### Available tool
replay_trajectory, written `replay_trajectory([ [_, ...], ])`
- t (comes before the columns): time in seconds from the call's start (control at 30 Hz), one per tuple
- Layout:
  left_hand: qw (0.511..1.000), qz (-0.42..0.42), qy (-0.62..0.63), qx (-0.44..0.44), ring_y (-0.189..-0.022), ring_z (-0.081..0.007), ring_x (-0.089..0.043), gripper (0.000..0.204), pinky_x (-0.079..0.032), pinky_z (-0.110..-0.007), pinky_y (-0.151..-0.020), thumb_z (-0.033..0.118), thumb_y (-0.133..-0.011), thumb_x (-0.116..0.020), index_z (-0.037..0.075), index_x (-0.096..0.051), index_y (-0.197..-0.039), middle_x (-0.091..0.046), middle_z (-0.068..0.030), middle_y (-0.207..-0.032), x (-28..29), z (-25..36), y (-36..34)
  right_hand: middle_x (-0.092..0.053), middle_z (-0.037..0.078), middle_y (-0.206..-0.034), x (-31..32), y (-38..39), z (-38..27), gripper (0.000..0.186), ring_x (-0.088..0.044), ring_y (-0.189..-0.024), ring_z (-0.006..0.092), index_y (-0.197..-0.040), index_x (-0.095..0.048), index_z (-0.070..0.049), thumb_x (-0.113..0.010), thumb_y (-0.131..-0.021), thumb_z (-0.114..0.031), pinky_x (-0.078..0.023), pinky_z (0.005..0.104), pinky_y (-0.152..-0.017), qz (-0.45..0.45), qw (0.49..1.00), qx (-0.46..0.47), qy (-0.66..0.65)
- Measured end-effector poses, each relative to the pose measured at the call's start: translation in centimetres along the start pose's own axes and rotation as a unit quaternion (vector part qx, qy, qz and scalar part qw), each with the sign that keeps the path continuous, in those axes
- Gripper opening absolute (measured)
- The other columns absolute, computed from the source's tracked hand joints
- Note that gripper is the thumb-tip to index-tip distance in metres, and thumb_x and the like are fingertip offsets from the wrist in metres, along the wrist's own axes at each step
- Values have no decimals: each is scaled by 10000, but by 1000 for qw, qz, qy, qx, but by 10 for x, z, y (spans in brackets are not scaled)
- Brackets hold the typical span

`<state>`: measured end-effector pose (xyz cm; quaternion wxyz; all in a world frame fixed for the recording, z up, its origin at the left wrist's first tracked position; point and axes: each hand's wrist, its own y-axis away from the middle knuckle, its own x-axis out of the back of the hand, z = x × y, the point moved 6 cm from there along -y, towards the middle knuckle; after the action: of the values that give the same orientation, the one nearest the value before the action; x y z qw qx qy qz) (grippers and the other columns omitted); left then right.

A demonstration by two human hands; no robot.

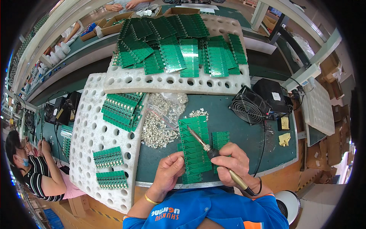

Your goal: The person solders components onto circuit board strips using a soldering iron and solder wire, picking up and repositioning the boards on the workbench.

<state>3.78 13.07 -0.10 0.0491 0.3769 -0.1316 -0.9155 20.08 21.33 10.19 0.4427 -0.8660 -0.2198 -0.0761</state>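
Perhaps against flat board [193,157], tapered soldering iron [206,147]

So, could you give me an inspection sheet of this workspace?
Surface: green bench; white foam boards carry stacked circuit boards.
Job's things: green circuit board; soldering iron over it, tip contact unclear.
Clutter: heaped small pale parts; yellow sponge-like pads.
Hands: left hand holds the board's edge; right hand grips the iron.
Cables: black cable crosses the bench at right.
Surroundings: black fan, co-worker at left, cardboard boxes at right.
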Motion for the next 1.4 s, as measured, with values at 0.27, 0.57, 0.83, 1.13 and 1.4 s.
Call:
replay_trajectory([
  [0.27,1000,1,-20,-14,-535,-18,-289,367,-224,-215,-485,205,-1025,-561,-35,-583,-1301,-429,94,-659,0,0,0,-555,83,-769,-3,-1,2,194,-515,-587,193,-940,-697,-20,-628,-762,-53,-408,316,-502,-8,1000,-16,3],
  [0.57,998,12,-55,-29,-552,-8,-310,343,-235,-205,-492,194,-1022,-568,-28,-605,-1281,-522,79,-727,2,1,0,-568,89,-776,-2,-2,4,175,-525,-577,193,-943,-702,-21,-650,-787,-81,-416,317,-502,-17,1000,-14,-3],
  [0.83,998,20,-50,-24,-548,-10,-308,350,-229,-206,-490,207,-1018,-577,-31,-611,-1272,-524,78,-723,1,2,0,-562,88,-776,0,-1,4,195,-523,-580,198,-942,-697,-23,-648,-756,-51,-424,317,-503,-16,1000,-12,1],
  [1.13,999,5,-33,-14,-538,-15,-294,368,-221,-214,-487,218,-1020,-570,-39,-598,-1281,-457,88,-672,4,-1,0,-547,93,-795,1,-2,-1,229,-520,-596,205,-948,-686,-21,-624,-728,-17,-429,331,-513,-15,1000,0,6],
  [1.4,1000,-1,-12,2,-535,-14,-300,375,-219,-216,-491,229,-1023,-564,-38,-591,-1285,-428,94,-650,4,-1,2,-566,85,-770,9,-6,3,300,-546,-587,204,-959,-702,-34,-677,-664,15,-448,320,-494,26,999,-19,12],
])
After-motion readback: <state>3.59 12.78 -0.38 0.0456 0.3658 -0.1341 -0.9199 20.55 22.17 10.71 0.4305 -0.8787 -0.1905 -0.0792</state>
